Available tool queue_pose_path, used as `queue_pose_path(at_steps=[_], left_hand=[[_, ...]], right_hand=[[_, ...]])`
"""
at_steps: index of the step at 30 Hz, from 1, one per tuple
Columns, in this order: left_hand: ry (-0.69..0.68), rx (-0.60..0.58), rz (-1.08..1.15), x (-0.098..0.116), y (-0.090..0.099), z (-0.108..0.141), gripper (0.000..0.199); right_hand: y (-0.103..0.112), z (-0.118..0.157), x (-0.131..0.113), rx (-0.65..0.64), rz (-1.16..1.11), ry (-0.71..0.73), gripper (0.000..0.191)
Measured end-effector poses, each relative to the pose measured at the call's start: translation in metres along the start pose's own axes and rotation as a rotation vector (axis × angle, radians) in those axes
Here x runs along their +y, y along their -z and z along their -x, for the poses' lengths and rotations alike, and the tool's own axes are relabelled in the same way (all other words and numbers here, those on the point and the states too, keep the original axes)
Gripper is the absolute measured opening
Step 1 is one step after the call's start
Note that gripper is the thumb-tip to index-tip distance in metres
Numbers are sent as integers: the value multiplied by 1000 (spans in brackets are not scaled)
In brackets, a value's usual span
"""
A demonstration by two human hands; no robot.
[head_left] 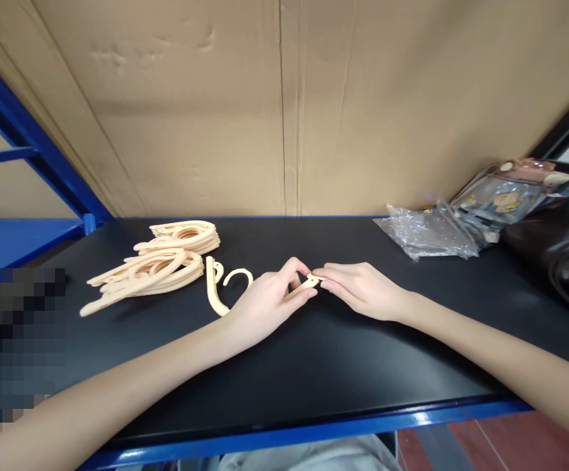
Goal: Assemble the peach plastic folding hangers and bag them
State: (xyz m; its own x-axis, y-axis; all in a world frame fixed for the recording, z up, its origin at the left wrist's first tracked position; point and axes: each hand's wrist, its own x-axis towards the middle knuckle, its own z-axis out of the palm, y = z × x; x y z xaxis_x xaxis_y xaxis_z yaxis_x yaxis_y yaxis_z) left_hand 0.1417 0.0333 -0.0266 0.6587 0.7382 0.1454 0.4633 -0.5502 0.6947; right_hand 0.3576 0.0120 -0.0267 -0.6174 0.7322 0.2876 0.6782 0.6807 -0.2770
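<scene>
My left hand [269, 294] is closed around a cream plastic clothes hanger [214, 296]. The hanger's hook and one curved arm stick out to the left of this hand, while its middle is hidden behind the fingers. On the other side, a narrow end of cream plastic shows between thumb and fingers. My right hand [358, 288] pinches the tip of that end, its fingertips almost touching the left ones. To the left, a pile of similar cream hangers [152, 275] lies on the black tabletop [314, 366].
Crumpled clear plastic bags [426, 232] lie at the back right beside a printed clear pouch [510, 190] and a dark leather bag [559, 235]. A cardboard wall [191, 118] closes off the back. A blue metal frame [53, 137] rises at the left.
</scene>
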Motion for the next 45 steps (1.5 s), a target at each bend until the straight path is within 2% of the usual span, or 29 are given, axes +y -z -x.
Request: queue_pose_path(at_steps=[7,13,17,20,26,29,35,41,45], left_hand=[[-3,-41,114,3,0,0,16],[56,-68,336,-1,-2,-4,16],[100,-101,419,0,-1,-5,18],[112,-112,445,2,0,-5,17],[127,-136,491,3,-2,-5,18],[136,-150,506,3,-3,-6,19],[151,-162,486,5,-3,-6,20],[220,-126,355,7,-1,-5,26],[169,-147,306,2,-2,-5,32]], right_hand=[[2,-2,-2,3,-55,-19,39],[1,-3,-1,-8,-157,-57,38],[1,-5,3,-27,-384,-71,36],[4,-5,4,-64,-568,-146,35],[10,-7,11,-167,-713,-185,34],[12,-8,15,-214,-736,-191,35],[12,-5,20,-208,-703,-197,40],[4,-5,19,-156,-787,-219,38],[1,-5,17,-111,-792,-230,39]])
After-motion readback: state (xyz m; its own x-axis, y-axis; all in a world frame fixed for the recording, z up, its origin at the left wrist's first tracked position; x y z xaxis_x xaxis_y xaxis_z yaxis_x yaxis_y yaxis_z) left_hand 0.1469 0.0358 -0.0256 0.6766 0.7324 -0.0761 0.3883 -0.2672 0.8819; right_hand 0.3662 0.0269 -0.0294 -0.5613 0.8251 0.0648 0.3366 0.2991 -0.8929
